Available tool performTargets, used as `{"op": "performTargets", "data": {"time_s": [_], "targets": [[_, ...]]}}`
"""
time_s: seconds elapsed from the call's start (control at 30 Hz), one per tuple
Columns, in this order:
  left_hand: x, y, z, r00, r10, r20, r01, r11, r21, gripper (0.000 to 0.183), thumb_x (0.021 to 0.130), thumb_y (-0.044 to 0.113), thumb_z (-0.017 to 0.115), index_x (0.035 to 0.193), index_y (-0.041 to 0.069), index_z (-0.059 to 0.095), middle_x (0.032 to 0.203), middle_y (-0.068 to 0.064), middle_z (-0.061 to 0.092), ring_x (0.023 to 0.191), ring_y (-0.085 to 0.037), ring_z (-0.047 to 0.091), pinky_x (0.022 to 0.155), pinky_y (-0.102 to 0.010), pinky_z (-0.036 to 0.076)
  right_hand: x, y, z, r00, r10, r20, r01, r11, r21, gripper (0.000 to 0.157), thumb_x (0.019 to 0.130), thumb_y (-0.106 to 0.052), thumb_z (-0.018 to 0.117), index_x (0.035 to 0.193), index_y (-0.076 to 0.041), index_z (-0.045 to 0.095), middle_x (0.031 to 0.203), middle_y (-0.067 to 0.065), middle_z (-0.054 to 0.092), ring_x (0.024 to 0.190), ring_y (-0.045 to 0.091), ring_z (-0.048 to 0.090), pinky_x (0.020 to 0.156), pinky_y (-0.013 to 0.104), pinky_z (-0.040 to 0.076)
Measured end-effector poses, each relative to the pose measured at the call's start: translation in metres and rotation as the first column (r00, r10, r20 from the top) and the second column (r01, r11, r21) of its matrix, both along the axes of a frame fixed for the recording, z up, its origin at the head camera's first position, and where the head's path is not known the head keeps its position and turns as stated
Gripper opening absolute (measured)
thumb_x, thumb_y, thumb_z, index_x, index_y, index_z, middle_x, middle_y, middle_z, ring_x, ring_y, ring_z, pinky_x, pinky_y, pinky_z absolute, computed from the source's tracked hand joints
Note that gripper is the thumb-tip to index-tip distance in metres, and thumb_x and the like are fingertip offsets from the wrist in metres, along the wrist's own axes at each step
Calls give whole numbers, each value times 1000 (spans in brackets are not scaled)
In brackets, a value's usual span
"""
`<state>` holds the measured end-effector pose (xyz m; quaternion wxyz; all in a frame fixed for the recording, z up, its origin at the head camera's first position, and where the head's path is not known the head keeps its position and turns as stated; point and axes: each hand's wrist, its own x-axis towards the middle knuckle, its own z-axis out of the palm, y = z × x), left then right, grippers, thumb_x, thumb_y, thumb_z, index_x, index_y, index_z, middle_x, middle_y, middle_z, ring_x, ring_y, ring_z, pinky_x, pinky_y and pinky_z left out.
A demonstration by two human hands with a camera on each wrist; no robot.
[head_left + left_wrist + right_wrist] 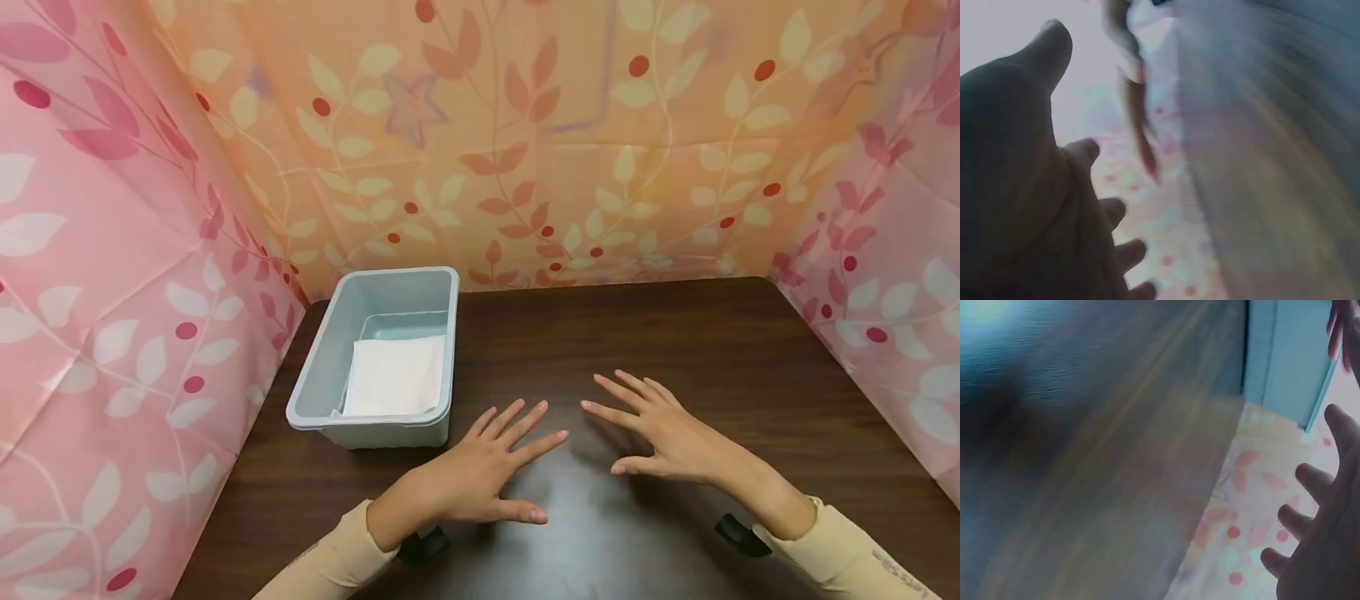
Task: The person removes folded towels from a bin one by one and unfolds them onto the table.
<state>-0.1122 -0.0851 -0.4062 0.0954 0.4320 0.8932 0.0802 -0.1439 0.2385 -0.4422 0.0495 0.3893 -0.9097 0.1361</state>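
Observation:
Both hands hover over a dark wood table, fingers spread and palms bare. The left hand is just right of the front corner of a light grey-blue plastic bin. Inside that bin lies a folded white cloth or paper, flat on the bottom. The right hand is farther right, its fingers pointing toward the left hand with a gap between them. In the left wrist view the left hand shows its thumb and fingers apart. From the right wrist view, the right hand likewise has separated fingers, with the bin's side beyond.
The brown table runs back to an orange leaf-patterned curtain. Pink patterned curtains stand along the left and right sides. A dark strap piece shows below the right wrist, another below the left.

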Motion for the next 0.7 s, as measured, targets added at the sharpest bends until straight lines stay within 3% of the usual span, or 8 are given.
{"op": "performTargets", "data": {"time_s": [0.1,0.23,0.33,0.47,0.6,0.7], "targets": [[11,-9,17,1000,-16,-13,17,999,40,92,87,76,47,157,43,-4,167,6,-14,158,-27,3,120,-56,29,-14,-11,6,1000,19,10,-19,1000,-11,82,81,-56,72,152,-31,40,162,9,34,147,44,28,107,72,28],[24,-25,37,992,12,-122,1,994,105,96,85,75,51,158,39,0,169,6,-9,157,-24,10,116,-49,39,-33,-28,15,998,50,41,-48,998,-51,80,82,-52,73,151,-27,42,157,7,42,145,39,36,109,68,32],[29,-40,48,982,73,-173,-45,986,157,98,83,74,54,159,38,4,169,7,-7,158,-23,9,118,-54,34,-47,-42,25,993,80,88,-70,992,-108,80,83,-50,73,152,-25,41,155,6,45,144,36,39,110,65,35],[25,-65,56,961,185,-204,-141,967,212,100,80,73,60,159,37,11,169,7,-3,158,-25,7,120,-63,18,-69,-63,42,986,112,123,-90,981,-172,78,83,-46,74,150,-22,44,150,4,51,139,31,46,110,57,40],[17,-96,56,923,318,-217,-265,934,239,100,79,68,66,159,33,17,170,4,0,157,-31,7,119,-66,9,-90,-87,54,984,124,129,-97,975,-198,75,83,-42,76,149,-20,46,144,4,57,134,26,50,110,50,43],[12,-120,53,882,424,-206,-376,896,235,99,80,63,69,159,31,18,170,1,0,156,-35,6,118,-69,6,-102,-106,63,982,131,139,-103,975,-195,75,84,-40,76,149,-21,46,144,3,58,133,24,51,110,47,43]]}}
